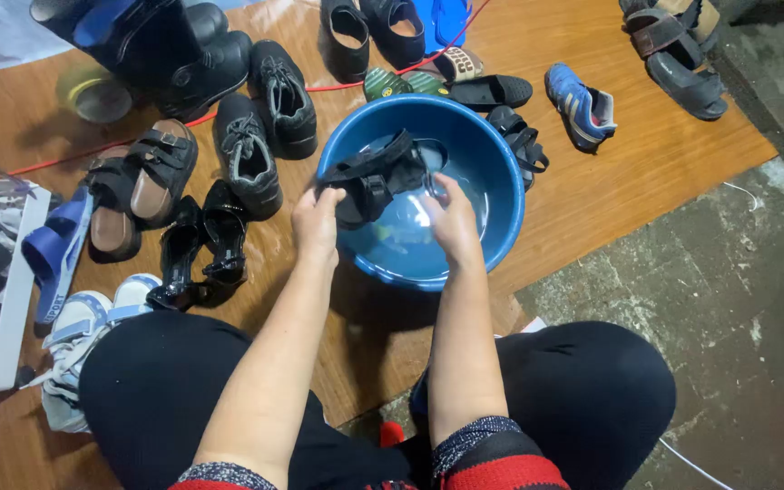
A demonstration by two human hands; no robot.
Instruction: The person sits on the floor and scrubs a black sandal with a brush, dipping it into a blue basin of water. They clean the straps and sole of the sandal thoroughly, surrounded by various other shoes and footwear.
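Brown wooden board on a rough concrete floor (pixel 728 299), shoes scattered across it. Person sits with both knees in black trousers, arms reaching forward to a blue basin (pixel 501 172) holding shallow water. Left hand (pixel 318 222) is clenched around one end of a black strappy sandal (pixel 376 175), at the basin's near-left rim; right hand (pixel 451 218) sits at the sandal's other side, over the water, fingers curled, touching it near a strap, though whether it fully grips cannot be told. Sandal hangs above the water inside the basin, just ahead of both hands, tilted. Its long axis runs from lower left to upper right across the view; the lower-left end is in the left hand, the far end points up and away toward the basin's far rim. Which end is toe is unclear. Left hand carries it more plainly. Around the basin: black lace-up shoes (pixel 260 136) to the left, brown-and-black sandals (pixel 142 181) further left, glossy black heels (pixel 197 245) near the left knee, blue sneaker (pixel 581 104) to the right, black boots (pixel 165 50) at the back, red cord (pixel 65 161) across the board.
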